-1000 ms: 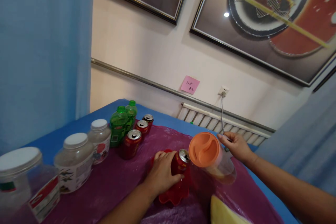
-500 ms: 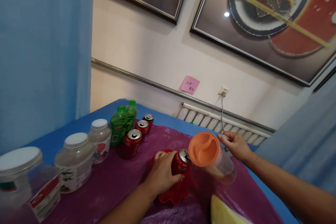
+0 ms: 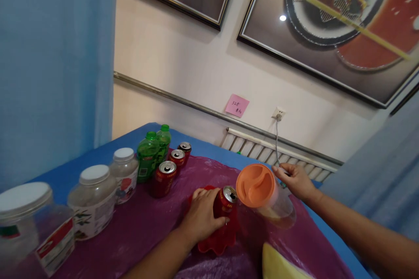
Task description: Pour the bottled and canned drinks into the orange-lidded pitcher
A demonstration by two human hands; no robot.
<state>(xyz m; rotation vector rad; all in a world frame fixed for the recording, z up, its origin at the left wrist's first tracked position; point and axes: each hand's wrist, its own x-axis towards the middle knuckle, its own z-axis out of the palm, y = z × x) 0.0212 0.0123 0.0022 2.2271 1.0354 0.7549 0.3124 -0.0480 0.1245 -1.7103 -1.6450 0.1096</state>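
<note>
My left hand [image 3: 203, 214] is wrapped round a red drink can [image 3: 225, 202] whose top is open. That can stands in or over a red scalloped dish [image 3: 214, 244], partly hidden by the hand. In my right hand [image 3: 294, 179] is the handle of a clear pitcher [image 3: 280, 210] with an orange lid [image 3: 255, 185]. The pitcher is tilted toward the can, its lid edge close beside the can's top. A little amber-looking liquid lies low in the pitcher. Whether any liquid flows from it I cannot tell.
Three more red cans [image 3: 164, 178] stand left of the dish, by two green bottles [image 3: 147, 157]. White-lidded clear jars [image 3: 93, 202] line the left side. A yellow cloth-like piece [image 3: 283, 266] lies at the front on the purple sheet [image 3: 131, 235]. A radiator [image 3: 262, 150] is behind the table.
The pitcher and my right hand have shifted very slightly to the right. My left hand and the can have stayed in place.
</note>
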